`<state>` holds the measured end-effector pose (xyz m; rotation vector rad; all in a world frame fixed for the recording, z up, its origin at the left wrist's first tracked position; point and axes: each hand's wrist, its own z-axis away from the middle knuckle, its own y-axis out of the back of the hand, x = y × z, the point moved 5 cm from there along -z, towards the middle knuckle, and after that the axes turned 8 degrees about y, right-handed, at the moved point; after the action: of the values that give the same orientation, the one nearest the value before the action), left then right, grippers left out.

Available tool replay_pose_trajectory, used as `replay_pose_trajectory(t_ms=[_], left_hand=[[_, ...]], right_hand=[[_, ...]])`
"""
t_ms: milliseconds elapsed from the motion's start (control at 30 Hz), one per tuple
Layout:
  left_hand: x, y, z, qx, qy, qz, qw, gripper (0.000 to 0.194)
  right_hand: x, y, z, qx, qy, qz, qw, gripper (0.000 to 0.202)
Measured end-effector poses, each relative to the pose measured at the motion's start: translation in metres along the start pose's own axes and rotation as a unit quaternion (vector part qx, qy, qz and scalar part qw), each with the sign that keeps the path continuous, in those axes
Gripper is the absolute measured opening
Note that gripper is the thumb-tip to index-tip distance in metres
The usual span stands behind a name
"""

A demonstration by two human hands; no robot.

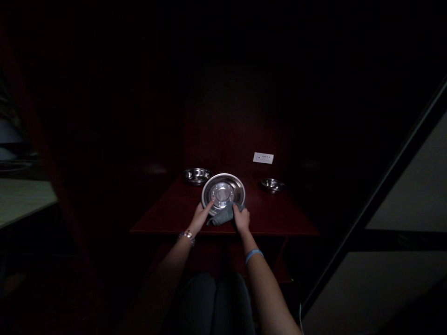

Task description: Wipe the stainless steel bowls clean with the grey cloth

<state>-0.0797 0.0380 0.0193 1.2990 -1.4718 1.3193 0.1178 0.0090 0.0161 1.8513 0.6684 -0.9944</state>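
Note:
A shiny metal basin (223,193) is held up and tilted above the red tabletop, its inside facing me. My left hand (201,216) grips its lower left rim, with the thumb over the inner side and the fingers hidden behind. At the lower right rim, my right hand (241,217) is closed on a grey-green cloth (223,216). The cloth lies against the basin's lower edge, and one end hangs down to the left. Whether the right fingers also grip the rim cannot be made out.
Behind to the left stands another metal bowl (197,177); a smaller metal bowl (272,185) sits to the right. They rest on a dark red table (286,216) between dark panels. A white socket plate (263,158) is on the back wall.

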Motion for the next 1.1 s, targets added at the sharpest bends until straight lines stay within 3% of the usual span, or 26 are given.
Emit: replay_pose_trajectory(t_ms=[433, 767, 967, 1100], left_hand=[[-0.001, -0.001, 0.002, -0.008, 0.033, -0.015, 0.999, 0.053], [-0.001, -0.018, 0.006, -0.096, -0.03, -0.095, 0.99, 0.064], [-0.003, -0.015, 0.003, -0.097, -0.041, -0.078, 0.991, 0.064], [-0.003, -0.014, 0.002, -0.1, -0.049, -0.077, 0.991, 0.065]], right_hand=[[-0.007, 0.005, 0.005, -0.001, -0.011, -0.002, 1.0, 0.05], [-0.006, 0.006, 0.007, 0.008, -0.038, 0.027, 0.999, 0.059], [-0.013, 0.005, 0.008, -0.019, -0.027, 0.041, 0.999, 0.073], [-0.012, 0.004, 0.007, -0.022, -0.026, 0.063, 0.997, 0.072]])
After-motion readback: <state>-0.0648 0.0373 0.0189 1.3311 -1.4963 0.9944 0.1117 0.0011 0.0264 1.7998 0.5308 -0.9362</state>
